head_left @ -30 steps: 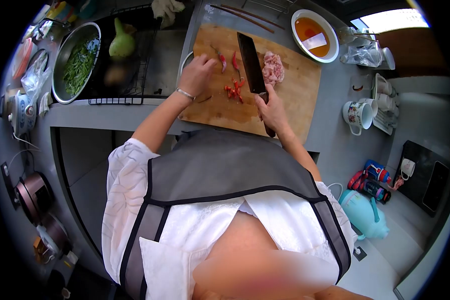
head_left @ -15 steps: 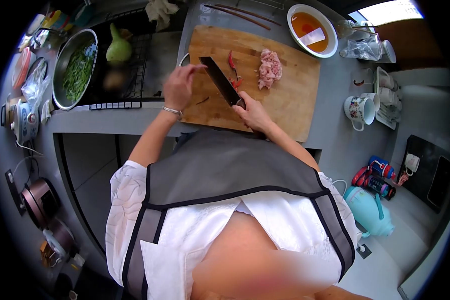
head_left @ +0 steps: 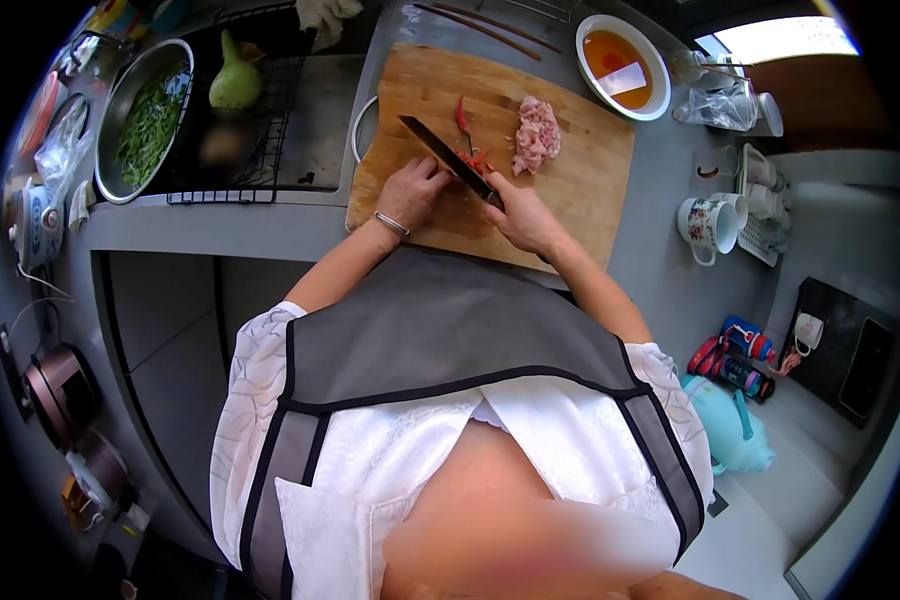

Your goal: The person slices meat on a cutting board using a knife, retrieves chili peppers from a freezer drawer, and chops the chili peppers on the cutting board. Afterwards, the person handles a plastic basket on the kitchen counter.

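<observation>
My right hand (head_left: 526,216) is closed around the handle of a kitchen knife (head_left: 438,148), its dark blade angled up and left over the wooden cutting board (head_left: 590,205). Just left of the blade, my left hand (head_left: 413,194) rests low on the board with fingers bent and drawn together; whatever they hold is hidden. A red chili (head_left: 461,116) lies beyond the blade, and chopped red chili (head_left: 478,160) sits close to the knife near my right hand. Farther right on the board is a pile of cut raw meat (head_left: 537,136).
Chopsticks (head_left: 485,30) lie behind the board, and a white bowl of orange liquid (head_left: 658,98) stands at its back right corner. To the left are a metal bowl of cut greens (head_left: 148,125) and a green gourd (head_left: 234,84) by a wire rack. Mugs (head_left: 708,224) stand at right.
My left hand has come down from the board's left edge, moving right to the board beside the knife, and its fingers have closed. The knife stays in my right hand, nearly in place.
</observation>
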Demonstrator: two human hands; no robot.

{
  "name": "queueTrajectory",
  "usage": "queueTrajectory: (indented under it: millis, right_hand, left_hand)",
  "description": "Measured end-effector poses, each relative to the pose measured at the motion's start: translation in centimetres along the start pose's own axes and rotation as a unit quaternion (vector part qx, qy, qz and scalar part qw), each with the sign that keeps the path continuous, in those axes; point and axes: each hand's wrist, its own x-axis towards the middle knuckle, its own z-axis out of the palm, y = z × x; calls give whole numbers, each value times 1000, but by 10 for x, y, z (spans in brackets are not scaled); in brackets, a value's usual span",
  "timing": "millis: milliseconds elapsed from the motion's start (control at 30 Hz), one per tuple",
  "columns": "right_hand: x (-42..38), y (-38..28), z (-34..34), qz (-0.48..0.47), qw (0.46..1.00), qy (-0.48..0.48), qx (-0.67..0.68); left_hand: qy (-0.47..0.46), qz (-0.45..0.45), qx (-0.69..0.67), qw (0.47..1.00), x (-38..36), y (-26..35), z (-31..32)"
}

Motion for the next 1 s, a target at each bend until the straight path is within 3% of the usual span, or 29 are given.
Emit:
queueTrajectory:
  millis: [167, 233, 300, 467, 667, 800, 867, 1000]
  right_hand:
    - [6, 0, 13, -3, 1000, 22, -6]
    - [18, 4, 29, -47, 995, 84, -35]
    - [18, 5, 26, -52, 995, 80, -25]
    - [-3, -7, -4, 13, 998, -36, -45]
    - [23, 8, 28, -49, 997, 48, -36]
    - [12, -5, 3, -50, 998, 13, -33]
    - [1, -9, -3, 0, 998, -25, -56]
    - [23, 0, 23, -28, 999, 25, -33]
  left_hand:
    - [-1, -4, -19, 1000, 1, 9, -2]
    - [-20, -28, -10, 999, -2, 7, 1]
    - [-19, -34, -9, 999, -2, 4, 0]
    - [6, -41, -3, 999, 2, 7, 3]
    - [12, -22, -33, 999, -5, 3, 2]
    - [0, -26, -17, 1000, -5, 5, 7]
    - [7, -26, -13, 1000, -5, 5, 8]
    - [2, -36, -26, 999, -9, 1, 6]
